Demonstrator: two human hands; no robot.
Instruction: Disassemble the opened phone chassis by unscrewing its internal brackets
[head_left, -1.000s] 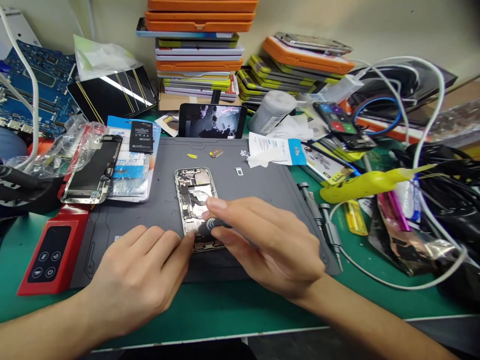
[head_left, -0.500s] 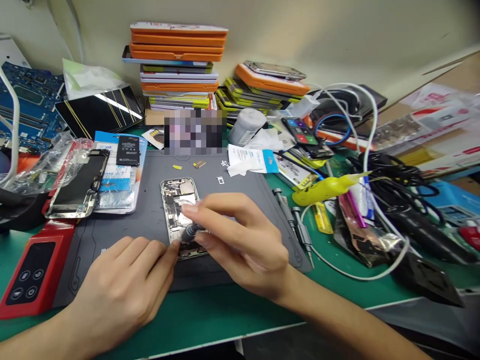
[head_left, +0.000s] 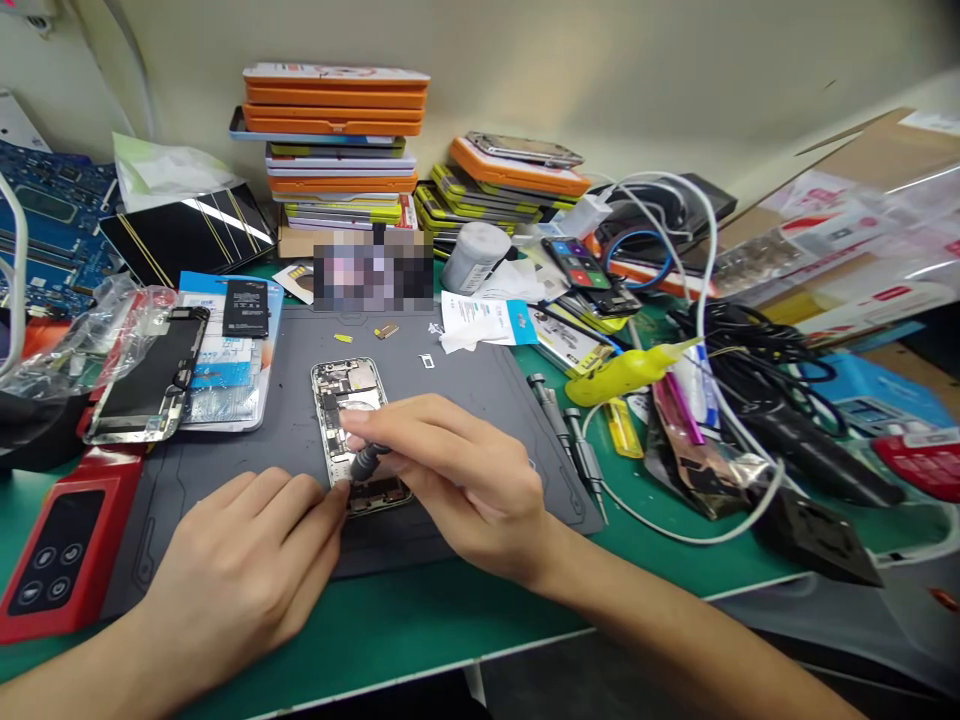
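Note:
An opened phone lies on the grey work mat, its inner boards and metal parts exposed. My left hand is curled, with fingertips gripping the phone's lower left edge. Between the thumb and fingers of my right hand is a dark, round-handled tool, slanted over the phone's lower part. Its tip is too small to identify, and my right hand covers the phone's right side. Just beyond the phone are a SIM tray, a small yellow piece and a small gold-coloured part.
A detached phone screen and black battery sit left, near a red device. Grey screwdrivers line the mat's right edge. Beyond are a yellow bottle, cables and stacked orange cases.
The view has swung right, so the bench appears shifted left and more of its right side shows. Both hands stay at the phone; the dark tool remains over its lower part.

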